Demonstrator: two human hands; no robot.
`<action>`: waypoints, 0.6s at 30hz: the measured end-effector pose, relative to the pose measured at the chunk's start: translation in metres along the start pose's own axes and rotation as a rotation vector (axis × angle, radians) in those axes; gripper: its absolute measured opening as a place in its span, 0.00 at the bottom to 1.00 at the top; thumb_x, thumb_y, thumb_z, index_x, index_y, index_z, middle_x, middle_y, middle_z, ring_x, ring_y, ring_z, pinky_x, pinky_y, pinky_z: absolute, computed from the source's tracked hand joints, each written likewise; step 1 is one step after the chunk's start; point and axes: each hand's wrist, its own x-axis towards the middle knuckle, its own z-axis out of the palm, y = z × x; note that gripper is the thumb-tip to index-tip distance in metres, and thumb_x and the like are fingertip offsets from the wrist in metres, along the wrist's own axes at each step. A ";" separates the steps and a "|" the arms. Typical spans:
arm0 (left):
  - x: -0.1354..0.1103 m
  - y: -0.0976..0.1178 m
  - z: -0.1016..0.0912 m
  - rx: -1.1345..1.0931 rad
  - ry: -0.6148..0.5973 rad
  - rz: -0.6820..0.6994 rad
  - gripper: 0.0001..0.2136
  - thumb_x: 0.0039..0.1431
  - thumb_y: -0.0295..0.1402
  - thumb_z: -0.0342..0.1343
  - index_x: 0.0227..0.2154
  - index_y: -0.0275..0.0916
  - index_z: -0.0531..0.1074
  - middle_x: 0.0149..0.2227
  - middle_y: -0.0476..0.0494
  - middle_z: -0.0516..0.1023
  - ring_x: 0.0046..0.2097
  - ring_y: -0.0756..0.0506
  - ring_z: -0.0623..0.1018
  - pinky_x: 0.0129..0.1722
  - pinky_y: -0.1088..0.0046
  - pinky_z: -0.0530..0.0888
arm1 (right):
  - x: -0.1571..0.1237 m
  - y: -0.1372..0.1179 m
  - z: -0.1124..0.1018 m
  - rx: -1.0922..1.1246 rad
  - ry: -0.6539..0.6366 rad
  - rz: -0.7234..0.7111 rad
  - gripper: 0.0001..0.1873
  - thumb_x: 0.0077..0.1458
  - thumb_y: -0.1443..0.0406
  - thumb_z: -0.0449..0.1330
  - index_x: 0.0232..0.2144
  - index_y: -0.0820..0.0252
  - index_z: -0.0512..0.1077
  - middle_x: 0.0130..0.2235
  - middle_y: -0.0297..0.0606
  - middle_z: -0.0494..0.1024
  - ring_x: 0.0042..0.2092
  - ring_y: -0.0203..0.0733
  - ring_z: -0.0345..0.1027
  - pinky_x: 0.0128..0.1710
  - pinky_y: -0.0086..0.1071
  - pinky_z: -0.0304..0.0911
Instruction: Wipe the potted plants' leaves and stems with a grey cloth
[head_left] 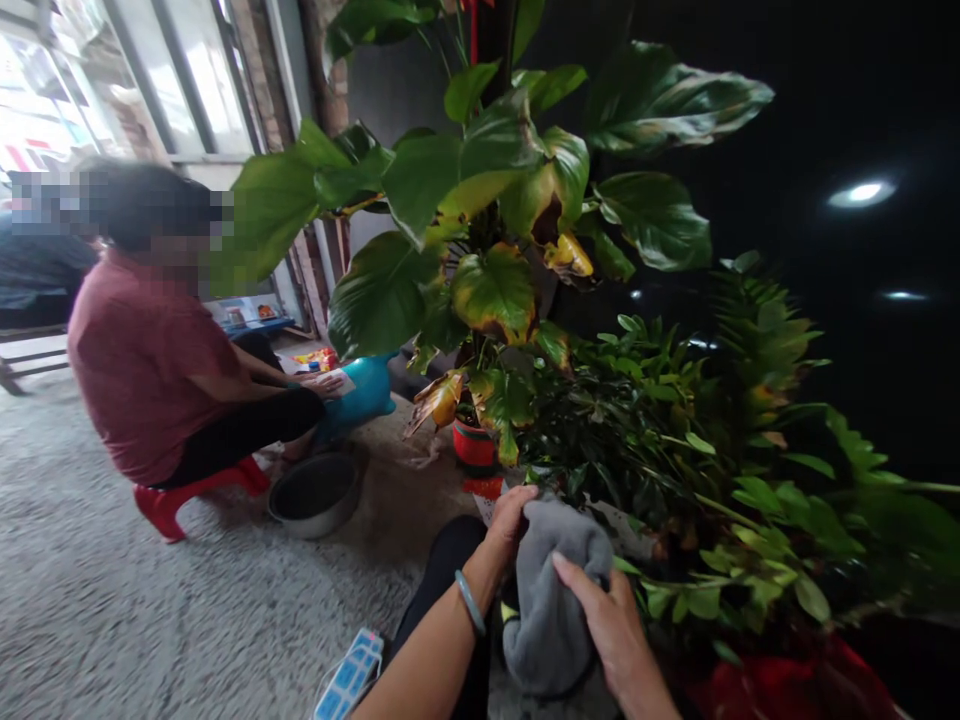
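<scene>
A grey cloth (559, 600), bunched and folded, hangs between my two hands at the lower middle. My left hand (511, 515) grips its upper left edge, with a pale bangle on that wrist. On the right, my right hand (611, 615) presses its thumb on the front of the cloth, the other fingers mostly behind it. A strip of yellow-green and black shows at the cloth's left side. Just beyond stands a large-leaved potted plant (495, 290), some leaves browned and yellow, in a red pot (474, 447).
Dense smaller plants (637, 420) crowd the right side. Left of me, a person in a red shirt (150, 350) sits on a red stool (199, 490), near a grey basin (315, 495) and a blue object (364, 395). A blue-and-white power strip (351, 675) lies on the concrete floor.
</scene>
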 end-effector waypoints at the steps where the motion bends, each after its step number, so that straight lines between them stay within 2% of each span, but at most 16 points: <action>1: 0.000 0.002 0.000 -0.029 -0.007 -0.023 0.11 0.41 0.38 0.64 0.20 0.38 0.70 0.18 0.52 0.69 0.23 0.51 0.67 0.27 0.74 0.66 | 0.000 -0.011 -0.004 0.011 0.034 -0.008 0.26 0.24 0.49 0.69 0.27 0.57 0.74 0.30 0.39 0.82 0.40 0.55 0.75 0.39 0.40 0.69; 3: 0.000 0.007 0.001 -0.050 0.004 -0.055 0.10 0.40 0.35 0.64 0.19 0.37 0.69 0.16 0.53 0.67 0.21 0.52 0.65 0.24 0.75 0.63 | 0.001 -0.028 -0.008 0.058 0.101 -0.021 0.29 0.23 0.49 0.69 0.30 0.57 0.73 0.33 0.40 0.82 0.43 0.56 0.74 0.41 0.41 0.68; 5: 0.000 0.011 0.002 -0.063 0.022 -0.083 0.10 0.40 0.34 0.64 0.19 0.37 0.68 0.16 0.54 0.66 0.20 0.53 0.63 0.23 0.76 0.61 | 0.000 -0.030 -0.007 0.103 0.139 -0.004 0.30 0.23 0.49 0.70 0.32 0.56 0.72 0.35 0.40 0.82 0.46 0.57 0.72 0.44 0.41 0.68; 7: -0.002 0.015 0.001 -0.085 0.062 -0.100 0.10 0.41 0.34 0.64 0.22 0.37 0.69 0.18 0.54 0.68 0.19 0.54 0.64 0.22 0.76 0.59 | -0.004 -0.020 -0.003 0.160 0.086 0.082 0.31 0.23 0.50 0.70 0.33 0.57 0.72 0.36 0.41 0.82 0.48 0.57 0.72 0.44 0.42 0.68; 11: -0.010 0.025 0.001 -0.137 0.153 -0.125 0.10 0.45 0.33 0.62 0.30 0.36 0.71 0.28 0.49 0.75 0.22 0.53 0.68 0.21 0.78 0.60 | -0.016 0.003 0.000 0.267 -0.066 0.309 0.31 0.24 0.50 0.70 0.34 0.58 0.73 0.36 0.43 0.82 0.45 0.57 0.74 0.41 0.41 0.70; 13: -0.012 0.030 0.001 -0.167 0.172 -0.119 0.08 0.47 0.32 0.59 0.32 0.36 0.71 0.31 0.49 0.75 0.21 0.54 0.69 0.20 0.78 0.61 | -0.018 -0.002 -0.004 0.262 -0.062 0.273 0.30 0.26 0.50 0.70 0.35 0.58 0.74 0.37 0.43 0.82 0.45 0.56 0.75 0.41 0.41 0.70; 18: -0.012 0.035 0.002 -0.192 0.163 -0.125 0.05 0.51 0.29 0.57 0.32 0.34 0.71 0.30 0.48 0.75 0.20 0.54 0.69 0.21 0.76 0.65 | -0.005 -0.038 -0.013 0.296 0.010 -0.014 0.32 0.31 0.52 0.71 0.41 0.59 0.75 0.42 0.41 0.82 0.48 0.55 0.73 0.43 0.40 0.70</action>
